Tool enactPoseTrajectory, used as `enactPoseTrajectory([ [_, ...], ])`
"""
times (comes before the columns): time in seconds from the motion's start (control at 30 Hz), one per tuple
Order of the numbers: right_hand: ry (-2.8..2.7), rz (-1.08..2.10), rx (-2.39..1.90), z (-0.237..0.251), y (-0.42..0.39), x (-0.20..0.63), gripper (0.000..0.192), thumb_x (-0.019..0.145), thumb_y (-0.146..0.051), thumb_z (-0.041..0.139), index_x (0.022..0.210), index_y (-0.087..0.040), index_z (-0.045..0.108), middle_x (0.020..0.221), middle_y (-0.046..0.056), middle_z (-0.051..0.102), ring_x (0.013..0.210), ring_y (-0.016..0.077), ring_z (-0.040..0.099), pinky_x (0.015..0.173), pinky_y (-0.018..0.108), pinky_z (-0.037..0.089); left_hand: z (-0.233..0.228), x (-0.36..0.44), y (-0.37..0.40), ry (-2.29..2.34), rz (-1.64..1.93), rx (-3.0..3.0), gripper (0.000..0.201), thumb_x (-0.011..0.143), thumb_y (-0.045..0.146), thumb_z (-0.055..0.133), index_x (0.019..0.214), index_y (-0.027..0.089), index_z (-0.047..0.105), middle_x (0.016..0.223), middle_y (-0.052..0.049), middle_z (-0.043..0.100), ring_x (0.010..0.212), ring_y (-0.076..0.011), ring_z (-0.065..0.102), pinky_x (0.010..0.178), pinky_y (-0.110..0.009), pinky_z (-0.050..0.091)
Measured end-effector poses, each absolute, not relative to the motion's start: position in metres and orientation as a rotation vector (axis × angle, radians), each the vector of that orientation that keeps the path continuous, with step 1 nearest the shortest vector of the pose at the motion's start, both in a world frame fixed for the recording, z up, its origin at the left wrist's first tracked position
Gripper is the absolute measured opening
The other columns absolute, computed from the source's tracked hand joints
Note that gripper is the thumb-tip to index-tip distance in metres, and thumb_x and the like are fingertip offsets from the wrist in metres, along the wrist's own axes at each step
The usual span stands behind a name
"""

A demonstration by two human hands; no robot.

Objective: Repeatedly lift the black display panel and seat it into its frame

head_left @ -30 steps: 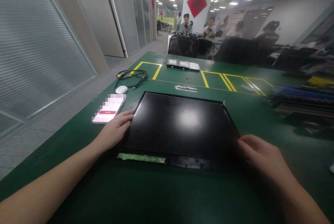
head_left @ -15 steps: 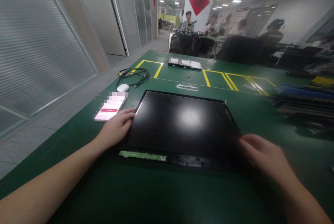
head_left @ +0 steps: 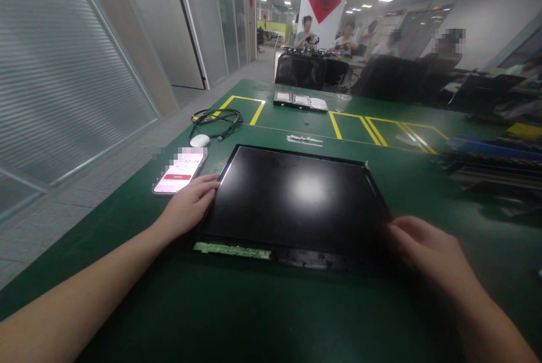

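Observation:
A black LCD screen panel (head_left: 271,199) lies in front of me, with a bright light reflection on its surface. Along its near edge runs a green circuit board strip (head_left: 232,250). My left hand (head_left: 192,200) holds the panel's left edge, fingertips over the rim and thumb tucked close. At the opposite side, my right hand (head_left: 427,244) grips the right edge near the close corner; its fingers beneath are mostly hidden in shadow.
Left of the panel on the green table (head_left: 271,318) lie a lit phone (head_left: 180,171), a white mouse (head_left: 200,140) and a coiled black cable (head_left: 218,123). Hard drives (head_left: 300,101) sit farther back. A blurred stack of dark parts (head_left: 491,165) stands right. Several people sit beyond.
Both hands keep their hold and the panel stays in place. The view has shifted very slightly.

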State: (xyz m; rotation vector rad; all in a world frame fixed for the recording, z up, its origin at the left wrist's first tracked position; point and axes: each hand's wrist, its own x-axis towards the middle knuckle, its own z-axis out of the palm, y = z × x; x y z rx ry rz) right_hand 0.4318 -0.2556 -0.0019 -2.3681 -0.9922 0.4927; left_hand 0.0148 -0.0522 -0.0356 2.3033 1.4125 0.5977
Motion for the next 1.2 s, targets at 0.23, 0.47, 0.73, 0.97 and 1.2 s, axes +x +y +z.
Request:
enactPoseTrajectory([
  [0.23,-1.007,0.509,-2.335,-0.0051,-0.2576,0.4343,0.042,0.066,-0.06,0.06,0.083,-0.023,0.071,0.069,0.006,0.075,0.059,0.0266,0.07,0.057,0.037,0.051,-0.0369,0.0142,-0.0525,1.399,0.604,2.305,0.045,0.087,0.037,0.043,0.111,0.017,0.076,0.141,-0.014,0.063,0.126,-0.0331,0.059,0.108,-0.048,0.043],
  [0.47,-0.984,0.496,-2.329,-0.0034,-0.2575,0.4337,0.038,0.065,-0.057,0.062,0.079,-0.024,0.071,0.065,0.005,0.074,0.055,0.0264,0.069,0.054,0.036,0.051,-0.0373,0.0144,-0.0521,1.413,0.625,2.282,0.044,0.087,0.043,0.046,0.106,0.018,0.076,0.139,-0.014,0.064,0.125,-0.0347,0.06,0.108,-0.05,0.044],
  [0.73,-1.029,0.47,-2.294,-0.0029,-0.2573,0.4338,0.034,0.066,-0.055,0.063,0.077,-0.024,0.072,0.063,0.005,0.074,0.056,0.026,0.069,0.054,0.036,0.05,-0.0372,0.0144,-0.0507,1.424,0.656,2.188,0.039,0.084,0.039,0.049,0.103,0.023,0.078,0.139,-0.01,0.065,0.125,-0.0341,0.06,0.11,-0.051,0.042],
  [0.97,-0.991,0.494,-2.301,-0.0034,-0.2573,0.4341,0.036,0.066,-0.055,0.063,0.08,-0.023,0.071,0.069,0.006,0.076,0.057,0.0258,0.069,0.053,0.035,0.051,-0.0383,0.0136,-0.0522,1.418,0.705,2.048,0.045,0.081,0.054,0.058,0.104,0.021,0.079,0.139,-0.012,0.066,0.124,-0.0347,0.062,0.107,-0.052,0.046],
  [1.2,-1.004,0.492,-2.323,-0.0083,-0.2583,0.4377,0.036,0.067,-0.056,0.062,0.08,-0.024,0.072,0.064,0.005,0.074,0.056,0.026,0.069,0.053,0.035,0.051,-0.0388,0.0123,-0.0525,1.404,0.729,1.997,0.054,0.078,0.065,0.06,0.103,0.02,0.078,0.139,-0.015,0.065,0.121,-0.0359,0.064,0.104,-0.052,0.049],
])
